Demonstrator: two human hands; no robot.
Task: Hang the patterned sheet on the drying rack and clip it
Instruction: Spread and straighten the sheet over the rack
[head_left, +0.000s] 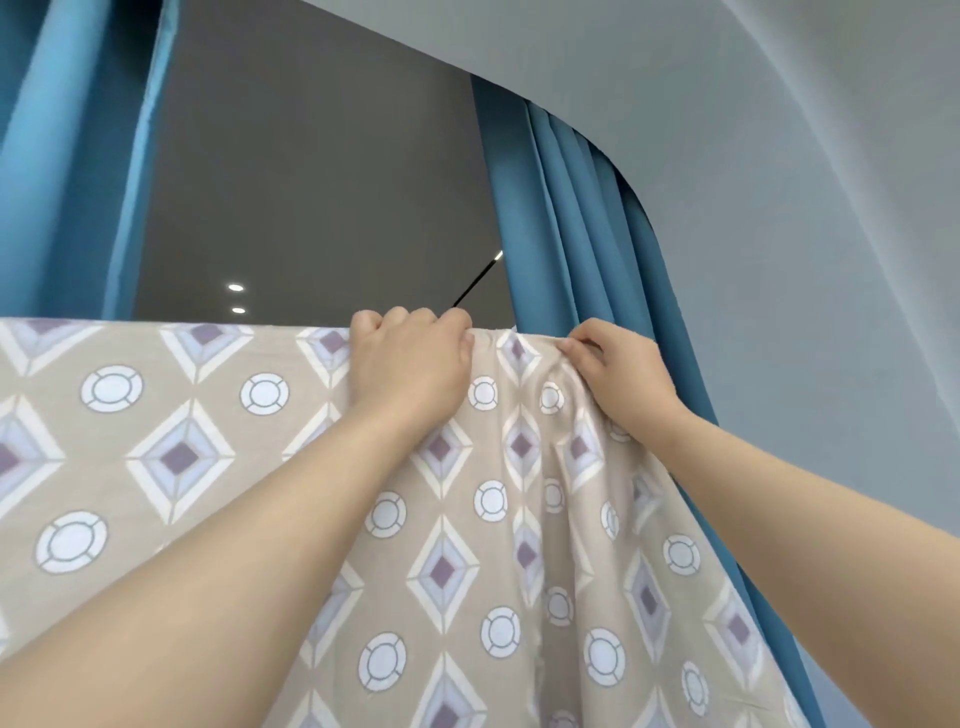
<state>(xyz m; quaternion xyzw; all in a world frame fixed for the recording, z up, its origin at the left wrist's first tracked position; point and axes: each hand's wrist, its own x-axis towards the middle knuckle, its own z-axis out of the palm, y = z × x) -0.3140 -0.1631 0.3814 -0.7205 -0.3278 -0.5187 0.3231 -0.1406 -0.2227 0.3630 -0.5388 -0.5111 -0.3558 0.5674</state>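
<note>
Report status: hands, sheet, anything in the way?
Left hand grips the top edge of the beige diamond-and-circle patterned sheet; right hand pinches its bunched edge alongside. Sheet draped, flat leftward, no clip visible. Blue pleated curtain hangs close behind.

Blue curtains (566, 234) hang left and right of a dark window (322, 171); pale grey wall (805, 208) fills the upper right.

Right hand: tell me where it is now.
In the head view, the right hand is right of centre, pinching the bunched top edge of the patterned sheet, beside the left hand, before the blue curtain.
</note>
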